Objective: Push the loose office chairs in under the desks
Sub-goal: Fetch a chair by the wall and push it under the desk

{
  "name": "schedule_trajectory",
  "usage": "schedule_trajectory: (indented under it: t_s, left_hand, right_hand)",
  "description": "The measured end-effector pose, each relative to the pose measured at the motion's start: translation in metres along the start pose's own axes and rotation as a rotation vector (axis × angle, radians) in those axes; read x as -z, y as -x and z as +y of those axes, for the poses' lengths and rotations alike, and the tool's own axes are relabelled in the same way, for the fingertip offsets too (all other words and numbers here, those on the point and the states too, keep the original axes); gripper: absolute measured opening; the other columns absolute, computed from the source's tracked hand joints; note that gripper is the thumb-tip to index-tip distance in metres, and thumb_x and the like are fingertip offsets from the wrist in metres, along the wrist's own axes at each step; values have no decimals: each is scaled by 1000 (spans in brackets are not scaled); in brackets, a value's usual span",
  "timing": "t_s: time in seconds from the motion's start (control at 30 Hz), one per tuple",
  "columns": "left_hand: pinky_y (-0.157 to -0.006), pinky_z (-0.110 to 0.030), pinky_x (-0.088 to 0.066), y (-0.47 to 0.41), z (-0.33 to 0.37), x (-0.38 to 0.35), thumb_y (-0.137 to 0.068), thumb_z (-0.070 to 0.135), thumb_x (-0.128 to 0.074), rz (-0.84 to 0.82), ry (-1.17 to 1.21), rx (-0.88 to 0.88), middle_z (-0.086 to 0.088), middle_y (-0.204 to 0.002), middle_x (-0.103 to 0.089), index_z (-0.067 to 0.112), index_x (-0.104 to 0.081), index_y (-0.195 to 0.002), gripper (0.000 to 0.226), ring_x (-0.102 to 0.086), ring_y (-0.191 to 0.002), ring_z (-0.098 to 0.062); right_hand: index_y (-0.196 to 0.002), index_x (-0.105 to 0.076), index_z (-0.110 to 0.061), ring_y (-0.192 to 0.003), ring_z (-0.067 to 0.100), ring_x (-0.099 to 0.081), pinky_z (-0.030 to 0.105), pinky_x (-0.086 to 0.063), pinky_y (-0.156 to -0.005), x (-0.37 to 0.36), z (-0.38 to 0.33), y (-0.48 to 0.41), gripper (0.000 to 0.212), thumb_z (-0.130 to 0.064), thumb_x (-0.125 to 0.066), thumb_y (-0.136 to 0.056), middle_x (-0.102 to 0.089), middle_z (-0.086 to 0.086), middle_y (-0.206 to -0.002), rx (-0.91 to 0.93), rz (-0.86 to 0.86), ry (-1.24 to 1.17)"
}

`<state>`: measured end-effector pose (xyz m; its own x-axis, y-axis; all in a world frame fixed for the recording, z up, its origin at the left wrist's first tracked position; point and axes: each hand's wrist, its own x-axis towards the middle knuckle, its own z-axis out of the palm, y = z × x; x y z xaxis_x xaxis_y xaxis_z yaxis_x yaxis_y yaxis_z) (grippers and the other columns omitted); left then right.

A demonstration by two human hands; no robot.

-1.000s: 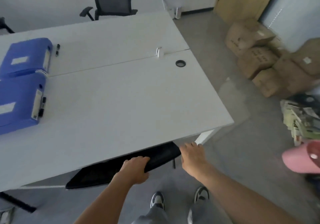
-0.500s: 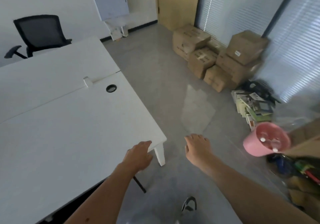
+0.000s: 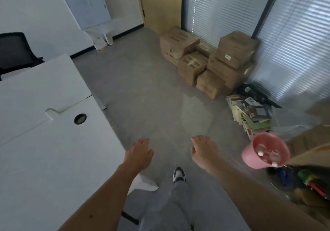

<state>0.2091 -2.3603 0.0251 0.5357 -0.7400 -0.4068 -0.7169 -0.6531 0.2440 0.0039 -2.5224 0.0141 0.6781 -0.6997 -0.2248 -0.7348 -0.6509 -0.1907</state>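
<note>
Office chair (image 3: 15, 52) stands loose behind the far desk (image 3: 41, 80), while left hand (image 3: 141, 153) and right hand (image 3: 203, 150) hang empty, fingers relaxed; hurrying around risks clipping the desk corner

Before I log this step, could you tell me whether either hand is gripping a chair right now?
No, the left hand and right hand hang open and empty over the floor.

White bench (image 3: 44, 150), black mesh office chair (image 3: 14, 52), grey floor (image 3: 151, 97), brown cardboard boxes (image 3: 210, 61), pink bucket (image 3: 250, 159), black-and-white shoe (image 3: 179, 175).
</note>
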Motion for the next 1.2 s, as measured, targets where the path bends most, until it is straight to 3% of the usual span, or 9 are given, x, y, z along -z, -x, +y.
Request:
schedule_trajectory:
  t_s: [0.37, 0.67, 1.2]
  left_hand:
    - [-97, -50, -47, -184, 32, 46, -97, 39, -45, 46, -3, 60, -9, -142, -47, 19, -40, -140, 47, -53, -121, -35]
    - [-93, -49, -45, -277, 27, 100, -98, 37, -43, 69, 74, 197, -7, -141, -48, 19, -43, -135, 41, -51, -120, -34]
    - [-92, -46, -46, -506, 16, 233, -98, 34, -42, 215, 162, 489, -4, -137, -51, 20, -43, -134, 39, -55, -118, -31]
  right_hand:
    - [-130, -48, -17, -116, 31, -52, 46, -48, -94, 54, 39, -192, 37, -28, -48, -95, -56, 8, -127, 51, -70, 22]
    - [-135, -45, -18, -118, 30, -51, 44, -46, -96, 96, 31, -335, 40, -29, -48, -96, -55, 8, -132, 128, -133, 67]
    - [-133, -48, -16, -117, 29, -54, 43, -51, -93, 176, -16, -674, 38, -30, -48, -97, -58, 8, -129, 445, -144, 58]
